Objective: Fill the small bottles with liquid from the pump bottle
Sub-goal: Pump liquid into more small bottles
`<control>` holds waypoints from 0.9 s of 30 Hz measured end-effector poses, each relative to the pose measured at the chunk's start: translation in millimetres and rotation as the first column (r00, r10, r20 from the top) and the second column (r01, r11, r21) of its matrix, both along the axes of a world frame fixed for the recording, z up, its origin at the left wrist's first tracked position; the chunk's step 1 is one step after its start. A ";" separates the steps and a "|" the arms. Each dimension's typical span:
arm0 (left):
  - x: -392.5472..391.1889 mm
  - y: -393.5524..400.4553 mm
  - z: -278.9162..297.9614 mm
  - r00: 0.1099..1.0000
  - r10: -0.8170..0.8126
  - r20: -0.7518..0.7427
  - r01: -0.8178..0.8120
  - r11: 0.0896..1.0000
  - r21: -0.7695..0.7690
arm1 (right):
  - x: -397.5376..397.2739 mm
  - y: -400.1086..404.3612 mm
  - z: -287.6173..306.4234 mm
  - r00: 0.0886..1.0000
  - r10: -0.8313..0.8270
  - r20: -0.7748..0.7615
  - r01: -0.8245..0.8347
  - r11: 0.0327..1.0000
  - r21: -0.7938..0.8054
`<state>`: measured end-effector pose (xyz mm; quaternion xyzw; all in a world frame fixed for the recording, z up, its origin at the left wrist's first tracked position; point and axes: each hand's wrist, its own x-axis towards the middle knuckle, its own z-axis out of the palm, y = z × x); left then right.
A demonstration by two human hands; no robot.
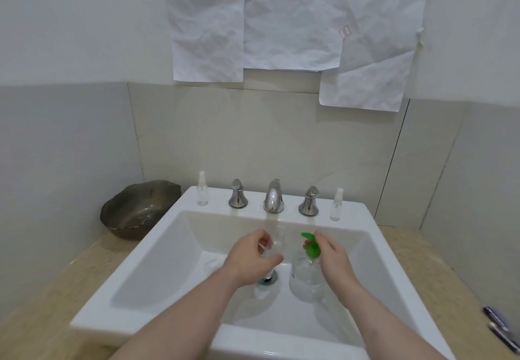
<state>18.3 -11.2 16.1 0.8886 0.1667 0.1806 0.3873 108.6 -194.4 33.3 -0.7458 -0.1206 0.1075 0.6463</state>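
Sink (pixel 157 252): white, set in a beige counter (pixel 42 311). Both forearms reach over its front rim, and the work goes on above the basin.

Pump bottle (pixel 305 273): clear body, green pump head (pixel 311 245). It stands or is held upright in the basin, right of the drain (pixel 267 278). Its spout points left, toward the small bottle in the left hand.

Right hand (pixel 334 258): it lies against the right side of the pump bottle. The forefinger reaches over the top of the pump head and another fingertip shows at the head's left edge, so the fingers curl round the pump head. The pictures do not settle whether the head is pressed down.

Left hand (pixel 250 255): fingers and thumb curl round a small clear bottle (pixel 277 242), held upright above the drain. Its open neck rises clear of the fingers, just left of the spout, near it but not seen to touch.

Progress, as a judgement: the filling of this bottle is in hand. Its level cannot be read through the clear wall.

Two further small bottles stand capped on the back ledge, well apart: one at the left (pixel 202 189), one at the right (pixel 336 204). Both look clear; whether they are filled or empty cannot be told. If empty, they are left to do.
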 end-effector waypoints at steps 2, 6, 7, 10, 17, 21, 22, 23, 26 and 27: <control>-0.2 -1.5 1.0 1.000 -0.011 0.016 0.011 1.000 -0.008 | -1.3 -0.6 2.5 0.999 0.029 -0.025 -0.029 1.000 0.011; 0.4 -3.6 1.5 0.997 -0.039 0.063 0.040 0.999 -0.018 | -6.0 -1.1 4.0 0.992 0.118 -0.037 -0.118 0.993 0.004; 0.7 -3.9 1.1 0.996 -0.043 0.074 0.045 0.999 -0.017 | -5.7 -0.9 2.5 0.991 0.129 -0.027 -0.130 0.991 -0.022; 1.3 -4.5 0.5 0.995 -0.052 0.090 0.053 0.999 -0.008 | -4.1 -1.9 0.6 0.991 0.129 -0.019 -0.130 0.987 -0.097; 1.6 -5.3 2.2 0.993 -0.046 0.106 0.044 0.999 0.024 | -3.1 0.7 3.6 0.975 0.152 -0.161 -0.166 0.983 -0.073; 1.9 -3.9 0.9 0.993 -0.049 0.110 0.044 0.998 0.045 | -5.7 0.1 4.3 0.969 0.179 -0.171 -0.194 0.978 -0.073; 2.0 -3.9 1.0 0.992 -0.053 0.114 0.048 0.998 0.047 | -6.4 -0.3 4.6 0.969 0.180 -0.170 -0.194 0.979 -0.069; 2.3 -4.1 0.8 0.991 -0.061 0.121 0.055 0.997 0.050 | -6.7 -0.8 4.9 0.968 0.181 -0.171 -0.194 0.979 -0.066; 3.5 -5.5 0.7 0.985 -0.090 0.150 0.082 0.995 0.057 | -6.3 -1.6 4.7 0.965 0.197 -0.170 -0.210 0.976 -0.060; 3.7 -5.8 0.7 0.983 -0.095 0.159 0.087 0.994 0.058 | -5.9 -1.5 3.8 0.963 0.207 -0.174 -0.219 0.974 -0.055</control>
